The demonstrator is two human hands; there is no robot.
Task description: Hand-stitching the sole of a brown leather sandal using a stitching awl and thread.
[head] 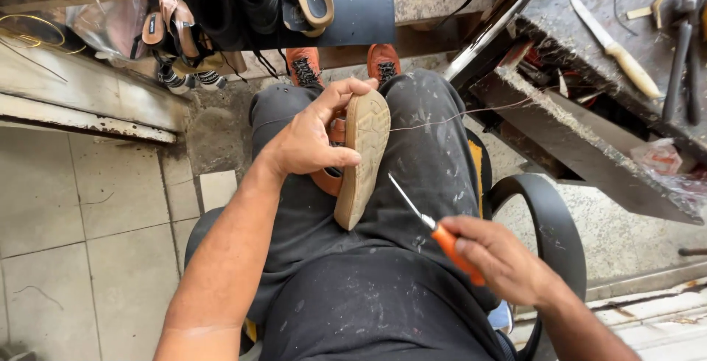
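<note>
My left hand (309, 140) gripped one sandal (362, 156) on my lap, tan sole up, worn and scuffed, w/ orange upper beneath. Right hand (501, 258) was closed round one orange-handled awl (434, 228), tip near the sole. One thread (456, 116) ran off the sandal to the right.

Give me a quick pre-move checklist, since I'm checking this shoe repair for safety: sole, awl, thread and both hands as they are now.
1. Left hand grips the shoe sole firmly, propped on the lap: ok.
2. Right hand holds the orange-handled awl by its handle: ok.
3. Awl tip clear of the left hand's fingers: ok, there is a gap.
4. Thread runs taut from the sole toward the workbench: ok.
5. Thread attached through a stitch hole: cannot tell.
6. Knife on the bench lies out of the hands' way: ok.
</note>
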